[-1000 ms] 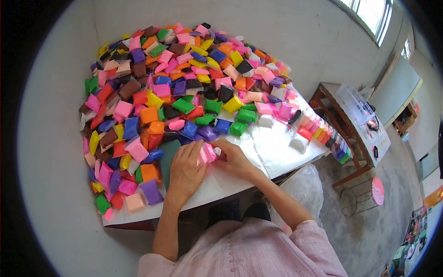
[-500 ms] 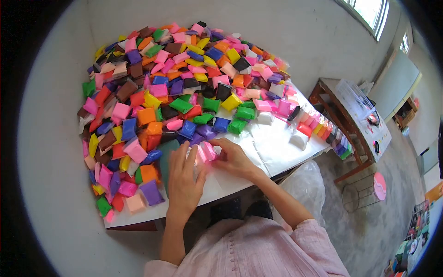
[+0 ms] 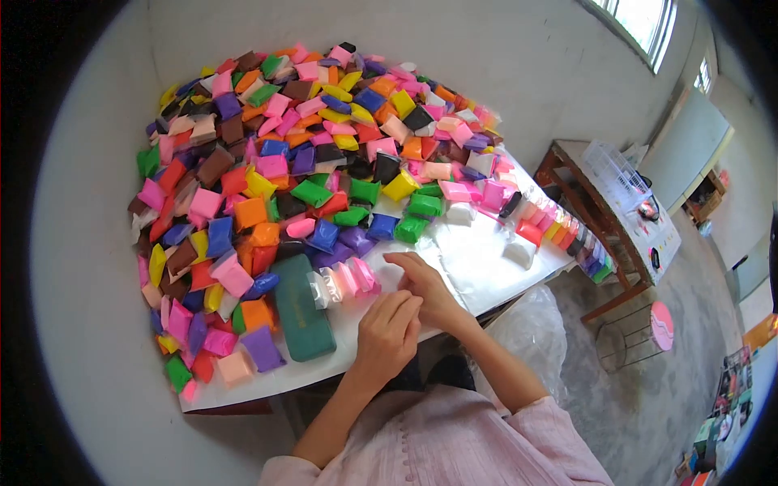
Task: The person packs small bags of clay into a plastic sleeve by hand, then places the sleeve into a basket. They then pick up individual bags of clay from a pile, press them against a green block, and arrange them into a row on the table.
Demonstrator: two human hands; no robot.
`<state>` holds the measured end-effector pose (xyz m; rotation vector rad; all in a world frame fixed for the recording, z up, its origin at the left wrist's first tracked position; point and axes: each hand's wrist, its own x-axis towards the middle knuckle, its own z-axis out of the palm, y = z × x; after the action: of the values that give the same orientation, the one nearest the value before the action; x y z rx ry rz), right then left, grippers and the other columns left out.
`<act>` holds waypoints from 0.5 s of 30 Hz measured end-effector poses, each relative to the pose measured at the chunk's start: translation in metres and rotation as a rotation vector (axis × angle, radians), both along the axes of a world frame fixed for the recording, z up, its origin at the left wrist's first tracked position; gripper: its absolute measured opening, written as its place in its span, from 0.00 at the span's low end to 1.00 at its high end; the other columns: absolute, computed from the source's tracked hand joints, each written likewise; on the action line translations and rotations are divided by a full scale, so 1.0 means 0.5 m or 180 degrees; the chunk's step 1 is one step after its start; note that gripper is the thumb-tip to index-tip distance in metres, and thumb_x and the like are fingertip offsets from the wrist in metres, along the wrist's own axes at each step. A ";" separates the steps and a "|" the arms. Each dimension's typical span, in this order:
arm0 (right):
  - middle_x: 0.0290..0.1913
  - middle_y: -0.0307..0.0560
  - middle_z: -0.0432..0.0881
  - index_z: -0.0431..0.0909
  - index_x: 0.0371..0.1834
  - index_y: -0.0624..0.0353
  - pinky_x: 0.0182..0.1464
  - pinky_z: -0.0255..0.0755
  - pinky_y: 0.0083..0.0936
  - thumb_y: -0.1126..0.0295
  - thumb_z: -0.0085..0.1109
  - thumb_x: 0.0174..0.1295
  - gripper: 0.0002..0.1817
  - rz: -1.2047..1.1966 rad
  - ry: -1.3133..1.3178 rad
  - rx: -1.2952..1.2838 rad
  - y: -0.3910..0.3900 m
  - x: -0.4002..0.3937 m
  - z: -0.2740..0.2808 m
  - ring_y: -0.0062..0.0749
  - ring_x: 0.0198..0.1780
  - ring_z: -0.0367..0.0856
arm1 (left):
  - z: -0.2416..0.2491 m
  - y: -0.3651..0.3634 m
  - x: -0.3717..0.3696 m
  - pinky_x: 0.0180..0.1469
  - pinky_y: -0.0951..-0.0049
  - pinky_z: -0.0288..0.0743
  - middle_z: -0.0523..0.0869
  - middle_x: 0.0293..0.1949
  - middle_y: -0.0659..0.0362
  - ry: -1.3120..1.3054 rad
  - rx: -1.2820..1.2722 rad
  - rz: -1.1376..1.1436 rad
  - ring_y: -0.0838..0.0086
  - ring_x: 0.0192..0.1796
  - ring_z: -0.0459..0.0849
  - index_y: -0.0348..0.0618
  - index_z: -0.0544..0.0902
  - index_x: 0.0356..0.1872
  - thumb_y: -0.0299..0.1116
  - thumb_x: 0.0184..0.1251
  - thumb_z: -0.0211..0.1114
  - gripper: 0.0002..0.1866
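Observation:
A short row of small clay-like packets (image 3: 347, 279), whitish, peach and pink, stands side by side on the white-covered table. Its left end meets a dark green case (image 3: 303, 312). My left hand (image 3: 389, 328) is just right of and below the row, fingers bent and pressed together against my right hand; anything inside them is hidden. My right hand (image 3: 429, 292) is right of the row, with its index finger stretched out and the other fingers partly covered by my left hand. Neither hand touches the row.
A large heap of colourful packets (image 3: 312, 190) covers the back and left of the table (image 3: 478, 259). A longer row of packets (image 3: 567, 231) lines the right end. Clear plastic (image 3: 531, 328) hangs below the front edge. A pink-topped stool (image 3: 663, 326) and a second table (image 3: 596, 198) stand at right.
Both hands have drawn away from the short packet row, my left one moving right and toward my body. The row and the green case are now uncovered. My hands have come together.

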<state>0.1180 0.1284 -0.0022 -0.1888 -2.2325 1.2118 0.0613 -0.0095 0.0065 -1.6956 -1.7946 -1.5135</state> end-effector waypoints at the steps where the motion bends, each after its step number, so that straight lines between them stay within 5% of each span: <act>1: 0.49 0.46 0.76 0.74 0.62 0.61 0.39 0.75 0.24 0.84 0.63 0.48 0.32 -0.0136 -0.0022 0.0029 0.001 0.015 -0.003 0.28 0.36 0.79 | -0.002 0.011 -0.001 0.44 0.60 0.77 0.82 0.44 0.49 -0.0108 -0.0028 -0.0030 0.53 0.43 0.83 0.34 0.83 0.44 0.19 0.60 0.64 0.10; 6: 0.52 0.53 0.76 0.75 0.60 0.63 0.38 0.77 0.27 0.86 0.62 0.48 0.30 -0.0324 -0.0282 0.0017 0.016 0.074 0.005 0.34 0.34 0.80 | -0.010 0.028 0.002 0.45 0.55 0.75 0.77 0.39 0.47 -0.0564 -0.0814 -0.0165 0.49 0.43 0.80 0.35 0.77 0.42 0.25 0.66 0.60 0.07; 12: 0.43 0.47 0.85 0.84 0.48 0.59 0.37 0.76 0.27 0.81 0.65 0.52 0.18 -0.0571 -0.0581 0.0883 0.098 0.043 0.062 0.29 0.31 0.81 | -0.017 0.032 -0.002 0.44 0.57 0.75 0.78 0.39 0.47 -0.0429 -0.0697 -0.0203 0.50 0.40 0.80 0.34 0.80 0.43 0.23 0.63 0.62 0.08; 15: 0.42 0.50 0.87 0.84 0.43 0.60 0.38 0.77 0.35 0.65 0.67 0.58 0.13 -0.1566 -0.0950 0.1408 0.160 -0.068 0.111 0.39 0.35 0.86 | -0.014 0.032 -0.001 0.48 0.56 0.74 0.77 0.39 0.47 -0.0323 -0.0796 -0.0190 0.51 0.44 0.79 0.34 0.79 0.40 0.25 0.65 0.62 0.06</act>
<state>0.0839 0.2085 0.0533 -0.7278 -2.4381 0.4384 0.0607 0.0065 -0.0006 -1.8284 -2.0788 -1.4746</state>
